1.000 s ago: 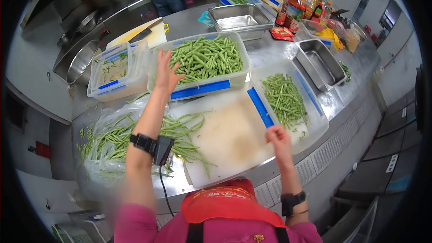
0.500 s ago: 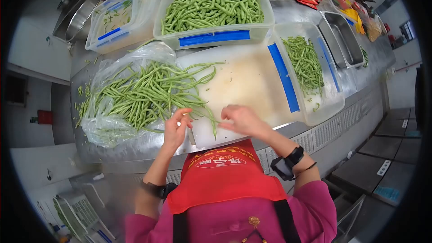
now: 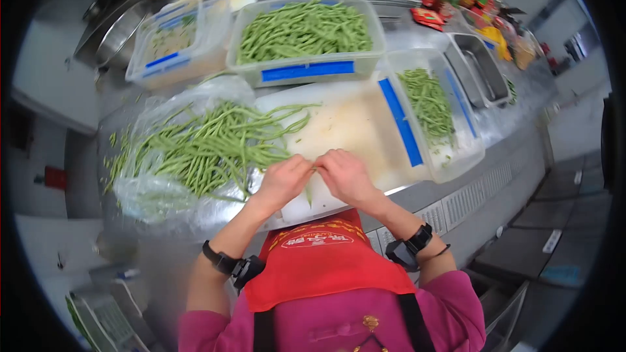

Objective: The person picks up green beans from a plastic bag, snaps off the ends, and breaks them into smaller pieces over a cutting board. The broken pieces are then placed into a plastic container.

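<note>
Left hand and right hand have come together since the earlier frame, fingertips pinched above the cutting board near its front edge; contents hidden, cannot tell. Long green beans overlap the board's left edge, plastic tub at its right, presumably for short reach.

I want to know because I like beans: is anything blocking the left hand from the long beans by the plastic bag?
Nothing visible does. The left hand is right beside the long beans, whose near ends spill out of the plastic bag, uncovered.
</note>
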Available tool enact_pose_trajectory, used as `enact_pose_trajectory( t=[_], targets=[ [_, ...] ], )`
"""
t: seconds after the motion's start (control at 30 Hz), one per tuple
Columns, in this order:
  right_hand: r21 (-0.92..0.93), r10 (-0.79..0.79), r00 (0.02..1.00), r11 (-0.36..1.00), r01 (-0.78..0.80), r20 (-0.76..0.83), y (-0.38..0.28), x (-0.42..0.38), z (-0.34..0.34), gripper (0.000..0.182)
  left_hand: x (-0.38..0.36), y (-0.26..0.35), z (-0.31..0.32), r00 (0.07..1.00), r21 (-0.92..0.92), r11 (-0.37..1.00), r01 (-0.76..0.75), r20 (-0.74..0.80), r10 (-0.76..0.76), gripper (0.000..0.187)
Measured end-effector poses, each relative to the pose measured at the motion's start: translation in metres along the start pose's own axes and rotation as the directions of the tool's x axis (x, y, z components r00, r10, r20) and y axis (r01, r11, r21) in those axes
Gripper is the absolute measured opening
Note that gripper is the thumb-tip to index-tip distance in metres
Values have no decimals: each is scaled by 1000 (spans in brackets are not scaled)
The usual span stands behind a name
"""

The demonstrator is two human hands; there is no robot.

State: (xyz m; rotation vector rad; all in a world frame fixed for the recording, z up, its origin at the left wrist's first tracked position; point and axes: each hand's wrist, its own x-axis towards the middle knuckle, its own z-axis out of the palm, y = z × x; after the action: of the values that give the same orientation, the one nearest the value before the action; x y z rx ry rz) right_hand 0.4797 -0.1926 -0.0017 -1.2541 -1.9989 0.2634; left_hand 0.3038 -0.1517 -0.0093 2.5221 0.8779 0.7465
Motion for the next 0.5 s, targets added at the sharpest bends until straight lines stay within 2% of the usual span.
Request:
enact_pose_trajectory(
  t=[0.03, 0.07, 0.1, 0.13, 0.17, 0.23, 0.27, 0.3, 0.33, 0.37, 0.4, 0.43, 0.5],
  targets=[
    [-5, -19, 999, 1000, 18, -42, -2, 2, -2, 8, 1, 0, -6, 999, -71, 997, 0, -32, -2, 21],
    [208, 117, 992, 972, -106, -40, -5, 5, -1, 8, 5, 1, -10, 998, -148, 989, -8, -57, -1, 20],
    [417, 243, 970, 883, -215, -15, -9, 7, 4, 7, 10, 2, -14, 995, -197, 980, -32, -104, 11, 17],
    [610, 348, 937, 735, -295, 34, -10, 6, 6, 7, 13, 3, -18, 989, -243, 969, -46, -150, 9, 14],
    [654, 391, 920, 686, -318, 36, -7, 6, 4, 7, 15, 3, -22, 980, -284, 957, -53, -197, -5, 11],
    [749, 450, 891, 569, -338, 61, -1, 13, 5, 9, 16, 0, -31, 913, -679, 729, 91, -235, -333, 5],
    [742, 473, 881, 589, -319, 3, 6, 15, 6, 9, 15, -5, -35, 850, -829, 545, 126, -193, -490, 3],
    [734, 494, 868, 606, -306, -46, 13, 14, 0, 9, 10, -14, -36, 885, -805, 579, 130, -170, -434, 5],
    [369, 473, 783, 868, -334, -404, 35, 16, -40, 10, 10, -25, -42, 854, -900, 432, 63, -175, -490, 8],
    [178, 375, 740, 925, -334, -559, 50, 15, -61, 11, 8, -36, -50, 815, -961, 276, -8, -166, -556, 11],
    [-10, 333, 743, 910, -415, -580, 58, 13, -84, 15, 3, -45, -60, 767, -988, 129, -89, -150, -623, 14],
    [-503, -22, 802, 789, -353, -597, 67, 14, -100, 15, -2, -50, -61, 778, -994, 47, -97, -105, -619, 19],
    [-487, 40, 806, 779, -395, -590, 48, 18, -94, 17, -8, -55, -58, 781, -990, -74, -122, -49, -623, 18]
  ],
)
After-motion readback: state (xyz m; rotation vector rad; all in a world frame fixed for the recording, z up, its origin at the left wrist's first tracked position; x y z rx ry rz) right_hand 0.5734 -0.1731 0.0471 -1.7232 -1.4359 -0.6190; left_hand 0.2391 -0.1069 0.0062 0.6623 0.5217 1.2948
